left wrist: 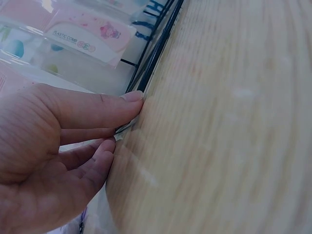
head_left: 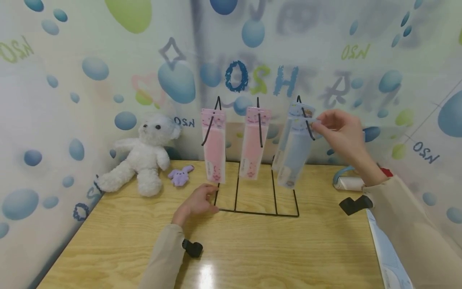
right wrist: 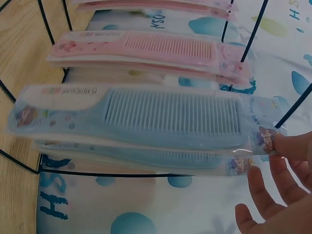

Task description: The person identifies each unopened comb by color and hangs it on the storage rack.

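Observation:
A black wire display rack (head_left: 256,213) stands on the wooden table with three prongs. My right hand (head_left: 341,128) pinches the top corner of a blue plastic comb (right wrist: 170,114) in a clear packet, hanging on the right-hand prong. Behind it hangs another packaged blue comb (right wrist: 161,157). Pink packaged combs hang on the left prong (head_left: 207,134) and the middle prong (head_left: 260,134). At the rack's front left corner, my left hand (head_left: 198,200) holds the base wire, its thumb lying along it in the left wrist view.
A white teddy bear (head_left: 146,154) sits at the back left beside a small purple plush toy (head_left: 180,176). Back right lies a white roll (head_left: 350,184) with a blue band. A blue-and-white packet (head_left: 388,253) lies under the right forearm. A patterned curtain (head_left: 252,48) hangs behind.

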The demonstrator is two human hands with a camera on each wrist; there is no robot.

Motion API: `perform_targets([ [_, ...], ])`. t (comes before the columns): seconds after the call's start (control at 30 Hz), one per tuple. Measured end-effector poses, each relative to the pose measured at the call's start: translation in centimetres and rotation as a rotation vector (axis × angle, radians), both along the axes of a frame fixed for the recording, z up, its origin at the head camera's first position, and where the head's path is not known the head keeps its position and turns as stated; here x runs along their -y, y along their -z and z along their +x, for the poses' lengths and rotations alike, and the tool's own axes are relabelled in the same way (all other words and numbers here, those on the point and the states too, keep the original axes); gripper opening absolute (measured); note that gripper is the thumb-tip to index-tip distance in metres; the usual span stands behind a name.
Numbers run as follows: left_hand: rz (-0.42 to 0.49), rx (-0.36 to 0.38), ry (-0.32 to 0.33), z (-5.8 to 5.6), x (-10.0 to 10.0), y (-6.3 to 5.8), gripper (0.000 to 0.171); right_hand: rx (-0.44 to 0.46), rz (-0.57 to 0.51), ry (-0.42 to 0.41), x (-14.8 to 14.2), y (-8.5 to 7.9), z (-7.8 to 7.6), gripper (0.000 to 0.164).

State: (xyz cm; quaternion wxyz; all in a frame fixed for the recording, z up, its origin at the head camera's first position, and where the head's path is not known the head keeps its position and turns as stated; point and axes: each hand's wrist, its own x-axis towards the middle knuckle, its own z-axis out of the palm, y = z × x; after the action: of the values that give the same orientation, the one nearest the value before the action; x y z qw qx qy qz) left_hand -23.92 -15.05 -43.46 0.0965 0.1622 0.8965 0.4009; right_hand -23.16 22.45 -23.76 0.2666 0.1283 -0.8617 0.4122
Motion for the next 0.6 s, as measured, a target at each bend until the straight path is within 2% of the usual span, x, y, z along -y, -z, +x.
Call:
perform_targets([
  [0.2, -0.004, 0.001, -0.005, 0.0, 0.0, 0.0, 0.068, 0.058, 0.009, 0.007, -0.2, -0.1, -1.1, 0.024],
  [0.6, -0.010, -0.011, -0.004, 0.0, 0.0, 0.0, 0.067, 0.046, 0.007, 0.116, 0.5, -0.5, -2.6, 0.026],
])
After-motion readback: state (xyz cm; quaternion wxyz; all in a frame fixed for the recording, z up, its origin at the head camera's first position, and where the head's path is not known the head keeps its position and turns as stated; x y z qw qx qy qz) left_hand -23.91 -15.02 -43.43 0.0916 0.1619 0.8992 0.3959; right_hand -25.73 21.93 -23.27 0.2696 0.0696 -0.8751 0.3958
